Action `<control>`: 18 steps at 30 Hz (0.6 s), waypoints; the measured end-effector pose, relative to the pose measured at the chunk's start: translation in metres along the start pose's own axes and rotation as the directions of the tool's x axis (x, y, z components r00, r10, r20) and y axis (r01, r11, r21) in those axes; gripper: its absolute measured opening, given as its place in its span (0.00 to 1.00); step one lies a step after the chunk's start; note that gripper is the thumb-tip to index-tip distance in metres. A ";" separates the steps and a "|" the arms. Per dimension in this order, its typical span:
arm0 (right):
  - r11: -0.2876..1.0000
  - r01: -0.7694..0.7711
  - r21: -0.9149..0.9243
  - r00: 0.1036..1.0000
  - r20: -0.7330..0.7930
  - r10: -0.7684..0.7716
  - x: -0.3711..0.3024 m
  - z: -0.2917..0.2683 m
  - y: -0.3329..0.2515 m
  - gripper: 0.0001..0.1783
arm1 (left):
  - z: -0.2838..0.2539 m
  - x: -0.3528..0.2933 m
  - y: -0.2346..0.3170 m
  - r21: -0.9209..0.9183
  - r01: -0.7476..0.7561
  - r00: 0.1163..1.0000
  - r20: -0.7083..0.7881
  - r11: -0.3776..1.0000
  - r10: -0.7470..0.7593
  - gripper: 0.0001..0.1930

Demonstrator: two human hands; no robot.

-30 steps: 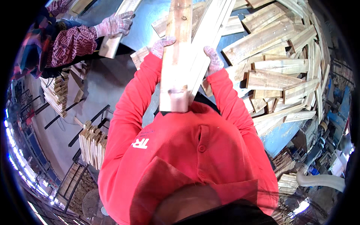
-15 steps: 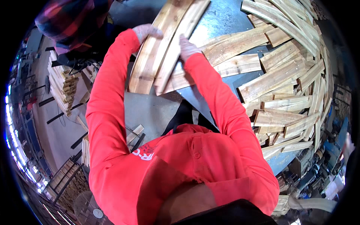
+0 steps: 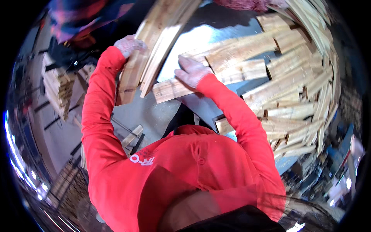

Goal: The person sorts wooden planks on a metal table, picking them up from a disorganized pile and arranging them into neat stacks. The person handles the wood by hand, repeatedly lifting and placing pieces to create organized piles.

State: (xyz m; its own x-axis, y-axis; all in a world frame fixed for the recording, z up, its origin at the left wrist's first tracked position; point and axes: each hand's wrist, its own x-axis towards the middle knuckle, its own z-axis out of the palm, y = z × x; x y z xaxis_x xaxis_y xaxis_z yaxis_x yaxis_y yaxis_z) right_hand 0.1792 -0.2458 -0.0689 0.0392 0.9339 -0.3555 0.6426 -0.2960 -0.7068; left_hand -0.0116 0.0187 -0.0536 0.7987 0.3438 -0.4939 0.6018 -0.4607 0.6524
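Across the right half of the frame we see a metal-topped bench [image 3: 216, 42] buried under a sprawling heap of pale wooden slats [image 3: 305, 85], fanned out toward the right rim. Smaller stacks of cut slats [image 3: 58, 89] stand on the floor at the left edge, and a person in a dark plaid sleeve [image 3: 77, 19] works at the upper left, apart from us.

Our red sleeves rise from the lower edge to the upper centre. There our left hand [image 3: 129, 44], in a light work glove, has its fingers curled shut around the edge of a bundle of long boards [image 3: 154, 42] that runs diagonally from the top centre down toward the middle left, tilted and lifted clear of the bench. Our right hand [image 3: 191, 71], gloved too, lies flat with fingers spread on a short plank [image 3: 170, 89] lying just beside the bundle's lower end; it presses rather than grips.

We judge the step in hand to be gathering and squaring a bundle drawn from the heap. The next move, as we read it, calls for the right hand to close on the short plank or on the bundle's free edge, so the load is steadied from both sides before it swings away from the bench.
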 end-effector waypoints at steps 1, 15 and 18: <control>0.999 -0.021 0.027 0.996 -0.081 0.023 -0.005 0.009 0.010 0.37 | -0.003 -0.012 0.024 0.363 0.064 0.997 0.020 0.930 -0.076 0.13; 0.857 -0.368 0.361 0.904 -0.077 0.421 0.044 0.034 -0.052 0.66 | 0.142 -0.375 0.093 -0.891 0.310 0.820 0.073 0.332 -0.568 0.31; 0.883 -0.291 0.368 0.897 -0.216 0.386 0.086 0.058 -0.037 0.55 | 0.170 -0.411 0.114 -0.977 0.089 0.791 -0.050 0.195 -0.610 0.32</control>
State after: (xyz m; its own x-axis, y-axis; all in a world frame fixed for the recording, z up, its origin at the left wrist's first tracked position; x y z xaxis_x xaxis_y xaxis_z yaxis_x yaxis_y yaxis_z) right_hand 0.1145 -0.1666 -0.1091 0.4481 0.7668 -0.4595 0.2744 -0.6072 -0.7456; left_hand -0.2716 -0.3147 0.1259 0.2650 0.5936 -0.7598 0.1918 0.7398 0.6449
